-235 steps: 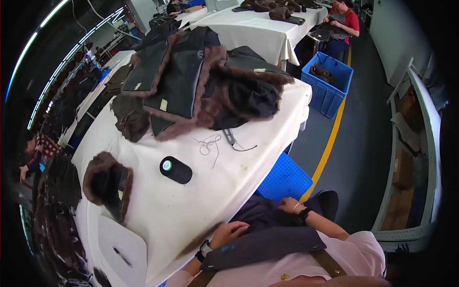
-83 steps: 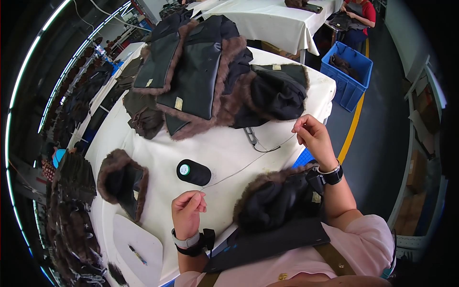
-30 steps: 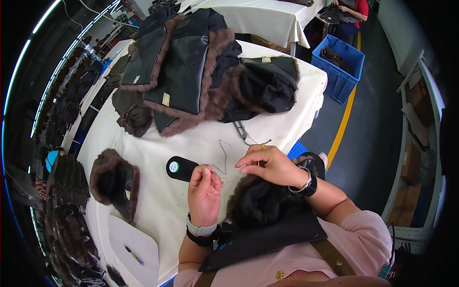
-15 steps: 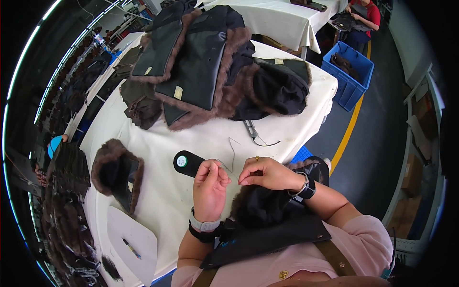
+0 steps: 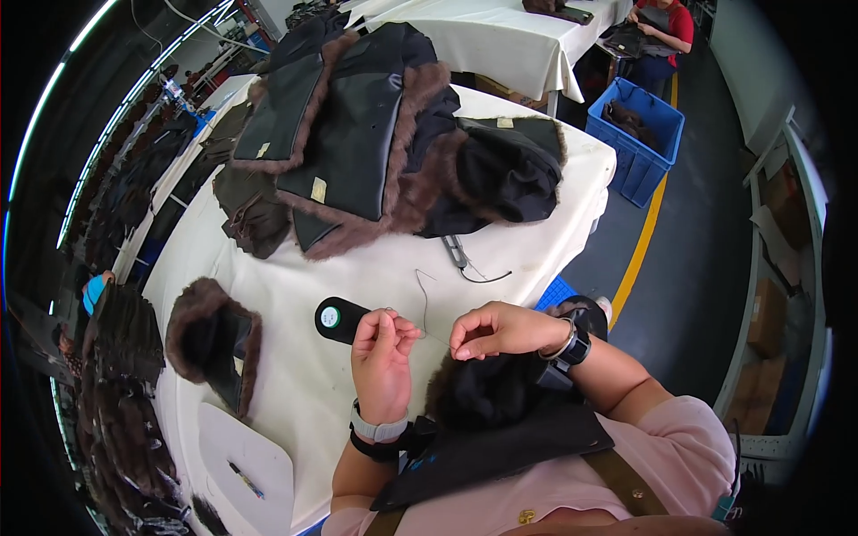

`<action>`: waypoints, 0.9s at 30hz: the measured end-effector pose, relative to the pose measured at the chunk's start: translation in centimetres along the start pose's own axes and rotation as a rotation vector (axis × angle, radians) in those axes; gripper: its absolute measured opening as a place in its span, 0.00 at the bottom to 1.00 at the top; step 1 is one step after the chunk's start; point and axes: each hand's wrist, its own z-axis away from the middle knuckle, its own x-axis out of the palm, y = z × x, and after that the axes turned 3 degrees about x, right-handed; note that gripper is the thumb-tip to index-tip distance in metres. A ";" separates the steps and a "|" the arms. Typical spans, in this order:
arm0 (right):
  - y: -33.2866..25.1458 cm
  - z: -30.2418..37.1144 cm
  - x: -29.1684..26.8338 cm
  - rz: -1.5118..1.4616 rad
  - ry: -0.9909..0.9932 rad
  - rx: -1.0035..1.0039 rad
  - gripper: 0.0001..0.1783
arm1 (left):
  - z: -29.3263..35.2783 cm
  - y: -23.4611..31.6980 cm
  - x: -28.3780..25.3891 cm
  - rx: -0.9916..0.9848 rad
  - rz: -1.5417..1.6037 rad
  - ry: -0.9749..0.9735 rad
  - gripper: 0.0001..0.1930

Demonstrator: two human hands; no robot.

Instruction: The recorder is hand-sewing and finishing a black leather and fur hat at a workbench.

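Note:
A thin dark thread (image 5: 424,304) runs over the white table and up to my hands. My left hand (image 5: 382,359) is closed in a pinch on it, beside a black thread spool (image 5: 350,323) lying on its side. A short length stretches across to my right hand (image 5: 502,331), whose thumb and forefinger pinch it too. Whether a needle is there is too small to tell. Under my hands, a black and brown fur-trimmed hat (image 5: 478,393) rests against my lap. Beyond them lie grey thread snips (image 5: 456,253).
A pile of fur-trimmed hats (image 5: 353,134) covers the far side of the table (image 5: 304,295). To the left lie another hat (image 5: 214,344) and a white board (image 5: 268,447) bearing a pen (image 5: 245,480). A blue crate (image 5: 635,143) stands on the floor, near a seated co-worker (image 5: 657,36).
My hands have drawn a little apart, and the thread between them now shows taut. The whole view has shifted slightly, with the table things appearing further left and lower.

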 end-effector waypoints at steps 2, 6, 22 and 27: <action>0.7 -0.1 0.1 -0.019 0.003 -0.051 0.08 | -0.1 -0.2 0.2 -0.008 0.002 -0.009 0.06; 0.4 0.1 -0.1 -0.048 -0.002 -0.042 0.08 | -0.1 -0.1 0.6 -0.013 -0.011 0.008 0.06; 0.5 -1.8 1.7 0.738 0.877 -0.681 0.12 | 1.1 -0.9 1.0 -0.070 -0.079 -0.144 0.08; -0.4 -0.9 1.8 1.119 0.823 -0.665 0.11 | 1.4 -0.5 1.2 -0.076 -0.068 -0.156 0.08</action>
